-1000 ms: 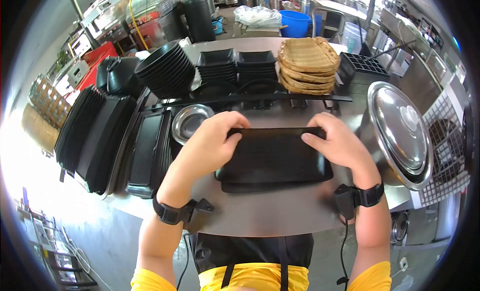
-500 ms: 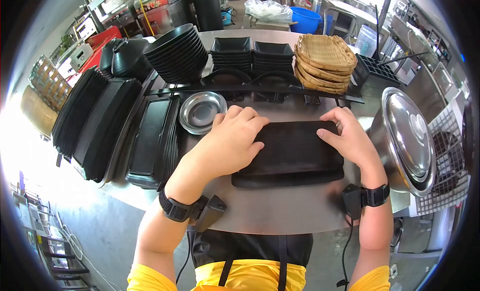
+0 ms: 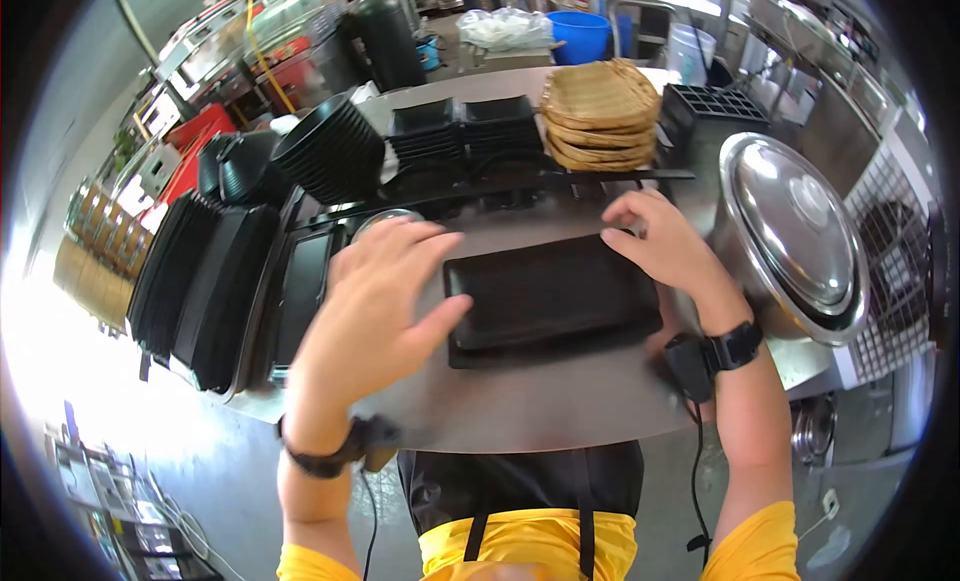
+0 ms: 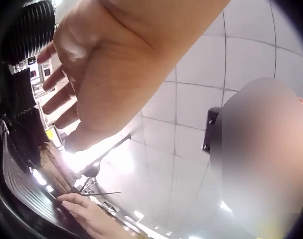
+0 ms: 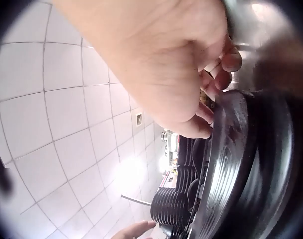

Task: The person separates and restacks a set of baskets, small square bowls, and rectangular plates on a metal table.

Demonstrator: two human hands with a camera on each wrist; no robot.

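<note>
On a steel kitchen surface (image 3: 560, 401), black trays (image 3: 545, 296) lie stacked at centre; right hand (image 3: 665, 246) grips their two-o'clock corner, left hand (image 3: 375, 296) hovers open at nine o'clock, apparently mid-stacking.

Steel counter (image 3: 560, 411), white tiled ceiling (image 4: 241, 59) (seen by wrist views), grey floor (image 3: 220, 481), bright daylight

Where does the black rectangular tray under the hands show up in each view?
Head: black tray at centre, on the steel table.
Left wrist: ribbed dark edge at lower left.
Right wrist: ribbed rim at right.
Shared landmark: the right hand at its far corner.
</note>
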